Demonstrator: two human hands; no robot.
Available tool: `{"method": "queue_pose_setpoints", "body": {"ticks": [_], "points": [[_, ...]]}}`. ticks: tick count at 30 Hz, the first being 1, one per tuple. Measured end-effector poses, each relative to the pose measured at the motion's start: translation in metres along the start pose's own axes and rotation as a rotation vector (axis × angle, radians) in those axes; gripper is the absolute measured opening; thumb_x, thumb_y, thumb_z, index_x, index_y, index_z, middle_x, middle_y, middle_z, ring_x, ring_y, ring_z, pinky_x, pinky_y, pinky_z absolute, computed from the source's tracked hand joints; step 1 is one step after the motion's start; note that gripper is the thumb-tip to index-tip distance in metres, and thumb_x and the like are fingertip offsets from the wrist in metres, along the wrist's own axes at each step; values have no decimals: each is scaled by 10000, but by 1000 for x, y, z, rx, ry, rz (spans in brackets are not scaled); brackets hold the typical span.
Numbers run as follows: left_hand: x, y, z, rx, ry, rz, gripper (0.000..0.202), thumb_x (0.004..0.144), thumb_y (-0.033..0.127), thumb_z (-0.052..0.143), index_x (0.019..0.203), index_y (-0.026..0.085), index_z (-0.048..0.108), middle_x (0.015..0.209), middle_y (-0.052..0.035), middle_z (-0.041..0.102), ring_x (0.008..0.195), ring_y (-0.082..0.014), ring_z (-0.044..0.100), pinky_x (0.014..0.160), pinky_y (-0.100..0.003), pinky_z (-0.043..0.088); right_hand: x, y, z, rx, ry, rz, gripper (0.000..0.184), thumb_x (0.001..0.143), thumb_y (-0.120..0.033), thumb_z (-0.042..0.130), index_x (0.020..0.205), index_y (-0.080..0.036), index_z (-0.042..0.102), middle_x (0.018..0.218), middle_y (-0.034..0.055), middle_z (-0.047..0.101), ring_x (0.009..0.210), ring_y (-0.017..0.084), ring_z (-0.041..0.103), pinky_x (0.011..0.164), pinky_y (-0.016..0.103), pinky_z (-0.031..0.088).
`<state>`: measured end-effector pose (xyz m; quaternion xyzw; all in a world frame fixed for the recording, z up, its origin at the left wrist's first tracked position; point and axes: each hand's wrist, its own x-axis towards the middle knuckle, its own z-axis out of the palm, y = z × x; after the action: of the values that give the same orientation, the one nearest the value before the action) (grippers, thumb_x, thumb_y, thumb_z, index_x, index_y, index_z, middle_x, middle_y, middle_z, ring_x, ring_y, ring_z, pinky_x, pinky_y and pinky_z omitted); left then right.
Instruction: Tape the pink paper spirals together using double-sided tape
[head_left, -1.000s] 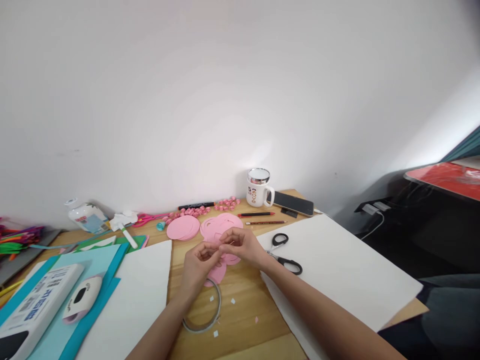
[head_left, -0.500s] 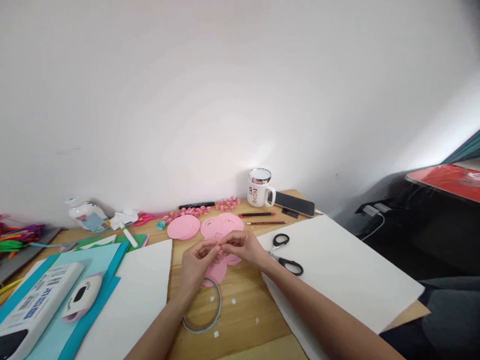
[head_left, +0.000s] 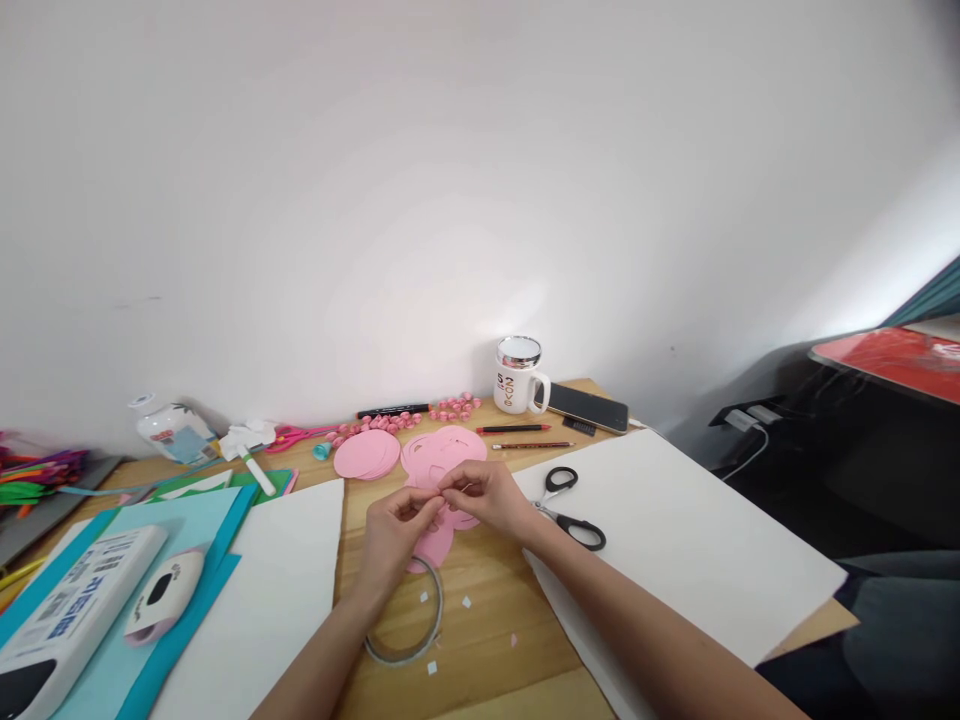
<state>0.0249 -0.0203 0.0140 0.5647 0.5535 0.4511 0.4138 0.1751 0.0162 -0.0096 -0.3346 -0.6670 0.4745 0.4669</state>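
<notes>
My left hand (head_left: 396, 535) and my right hand (head_left: 486, 494) meet fingertip to fingertip above the wooden desk (head_left: 480, 590). Both are closed in a pinch on a small pink paper piece (head_left: 435, 543) that hangs below the fingers. Just behind them lie pink paper circles (head_left: 369, 455), some with cut-outs. A ring of tape (head_left: 409, 625) lies under my left wrist, with small white scraps around it. Black-handled scissors (head_left: 568, 508) lie just right of my right hand on a white sheet (head_left: 675, 540).
A white mug (head_left: 516, 375), a phone (head_left: 589, 407), pencils (head_left: 517, 436), a black marker and small pink paper rolls (head_left: 454, 406) line the back edge. To the left lie a white sheet (head_left: 270, 590), blue paper, a paper punch (head_left: 163, 594), a box and pink scissors (head_left: 296, 435).
My hands stay together over the same spot; the fingers shift slightly on the pink piece. Nothing else on the desk has moved.
</notes>
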Motion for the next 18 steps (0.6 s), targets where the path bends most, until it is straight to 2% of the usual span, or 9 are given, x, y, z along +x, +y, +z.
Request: {"method": "queue_pose_setpoints", "body": {"ticks": [6,11,18], "points": [[2,-6,-2,69,-62,25,184,659,315,633,675,138,683,547,-20,628,496,-129,542,479,-217,426,-2,-3,-4,-276,-43,-208,103,723,-135,564,756,-168,656,711,22,650,623,105,576,569,198,458],[3,-9,-2,156,-84,87,141,647,268,626,712,155,681,659,-36,680,601,-165,601,551,-241,460,-2,2,-3,-452,-68,-321,147,703,-71,541,762,-171,630,697,15,622,594,96,541,557,189,436],[1,-9,4,76,-30,74,178,680,284,602,772,140,653,717,-62,681,656,-177,626,605,-265,496,-5,5,5,-419,89,-292,144,688,-63,512,742,-174,587,705,10,588,593,95,534,541,188,456]]}}
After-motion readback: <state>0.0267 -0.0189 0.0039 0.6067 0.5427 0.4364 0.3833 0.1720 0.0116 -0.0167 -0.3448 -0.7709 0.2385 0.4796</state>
